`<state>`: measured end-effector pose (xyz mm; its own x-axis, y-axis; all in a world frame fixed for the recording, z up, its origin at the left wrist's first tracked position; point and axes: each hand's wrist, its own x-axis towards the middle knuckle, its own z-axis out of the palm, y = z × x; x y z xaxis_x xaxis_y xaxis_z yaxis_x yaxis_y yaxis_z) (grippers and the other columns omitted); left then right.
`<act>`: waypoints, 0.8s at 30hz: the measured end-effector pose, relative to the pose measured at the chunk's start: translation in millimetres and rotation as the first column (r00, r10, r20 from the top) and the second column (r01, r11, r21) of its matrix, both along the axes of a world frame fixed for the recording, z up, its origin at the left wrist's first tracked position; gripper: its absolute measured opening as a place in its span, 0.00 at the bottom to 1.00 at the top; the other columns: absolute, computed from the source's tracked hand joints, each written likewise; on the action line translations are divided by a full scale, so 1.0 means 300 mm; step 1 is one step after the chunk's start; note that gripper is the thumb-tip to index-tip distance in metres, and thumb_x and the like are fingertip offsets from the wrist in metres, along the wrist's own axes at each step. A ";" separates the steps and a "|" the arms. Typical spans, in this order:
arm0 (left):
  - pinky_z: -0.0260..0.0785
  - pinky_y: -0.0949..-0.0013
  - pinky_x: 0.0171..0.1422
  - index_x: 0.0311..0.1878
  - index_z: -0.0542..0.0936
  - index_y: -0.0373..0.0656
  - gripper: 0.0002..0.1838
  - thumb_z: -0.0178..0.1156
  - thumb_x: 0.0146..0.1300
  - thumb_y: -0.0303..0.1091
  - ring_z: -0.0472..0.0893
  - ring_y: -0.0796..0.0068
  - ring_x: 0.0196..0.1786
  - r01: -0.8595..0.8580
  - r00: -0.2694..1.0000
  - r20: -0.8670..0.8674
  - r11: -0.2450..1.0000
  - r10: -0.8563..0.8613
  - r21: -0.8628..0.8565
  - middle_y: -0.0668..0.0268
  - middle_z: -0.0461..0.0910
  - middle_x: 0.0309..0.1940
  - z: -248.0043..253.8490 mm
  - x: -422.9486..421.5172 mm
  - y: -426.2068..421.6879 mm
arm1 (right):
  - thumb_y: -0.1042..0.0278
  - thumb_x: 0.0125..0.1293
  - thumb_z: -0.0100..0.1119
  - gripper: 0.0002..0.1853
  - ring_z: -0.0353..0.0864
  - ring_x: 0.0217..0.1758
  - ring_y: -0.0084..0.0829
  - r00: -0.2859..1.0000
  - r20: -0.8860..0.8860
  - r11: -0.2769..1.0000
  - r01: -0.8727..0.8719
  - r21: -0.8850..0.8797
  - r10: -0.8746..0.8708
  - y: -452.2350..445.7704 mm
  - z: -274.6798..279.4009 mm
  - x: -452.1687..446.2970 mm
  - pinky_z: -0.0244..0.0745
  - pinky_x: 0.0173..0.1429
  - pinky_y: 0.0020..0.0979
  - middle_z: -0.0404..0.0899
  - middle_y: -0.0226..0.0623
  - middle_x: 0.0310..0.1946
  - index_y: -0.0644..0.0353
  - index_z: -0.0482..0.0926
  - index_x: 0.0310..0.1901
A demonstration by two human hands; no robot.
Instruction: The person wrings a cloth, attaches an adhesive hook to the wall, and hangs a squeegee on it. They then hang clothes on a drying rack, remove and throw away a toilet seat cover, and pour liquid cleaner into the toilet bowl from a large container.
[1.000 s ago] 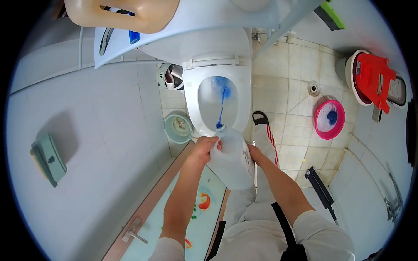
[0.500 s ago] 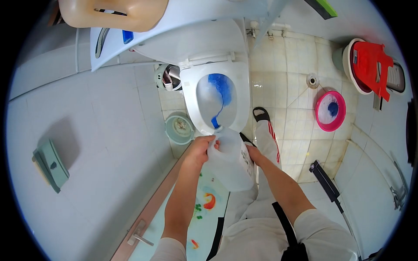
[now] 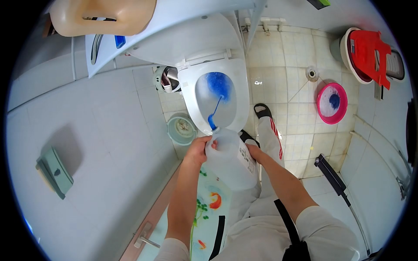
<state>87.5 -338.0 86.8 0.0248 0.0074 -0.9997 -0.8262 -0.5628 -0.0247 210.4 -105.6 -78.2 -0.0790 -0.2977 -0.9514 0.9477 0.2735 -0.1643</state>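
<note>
A large translucent plastic jug [image 3: 228, 158] is tipped forward between my hands, its neck over the front rim of the white toilet [image 3: 188, 89]. Blue liquid [image 3: 218, 87] runs from its mouth in a thin stream and pools in the bowl. My left hand [image 3: 199, 150] is closed around the jug's handle near the neck, fingertips showing through the grip hole. On the jug's right side, by the printed label, my right hand [image 3: 256, 153] supports it; its fingers are partly hidden behind the jug.
Left of the toilet stand a pale green bucket [image 3: 176, 141] and a small bin [image 3: 159, 80]. On the tiled floor at right are a pink basin [image 3: 320, 108] with suds and something blue, a drain [image 3: 311, 74] and a black-headed pole [image 3: 331, 174]. A white shelf [image 3: 183, 19] overhangs the toilet.
The blue stream from the jug has become thinner, and the blue patch in the bowl has changed shape. The view has shifted slightly; both hands keep their hold.
</note>
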 end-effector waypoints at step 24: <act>0.72 0.77 0.30 0.52 0.69 0.31 0.13 0.51 0.68 0.29 0.74 0.73 0.30 0.131 0.991 -0.043 0.991 -0.130 0.016 0.57 0.75 0.36 0.011 -0.073 0.103 | 0.52 0.74 0.37 0.25 0.77 0.57 0.50 0.981 -0.188 0.999 -0.030 0.041 0.037 0.051 -0.021 0.050 0.67 0.61 0.44 0.77 0.56 0.54 0.61 0.76 0.57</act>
<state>65.8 -307.0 90.0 -0.0151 0.0261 -0.9995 -0.8932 -0.4497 0.0017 225.3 -90.4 -84.3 -0.2490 -0.2674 -0.9309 0.8909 0.3137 -0.3284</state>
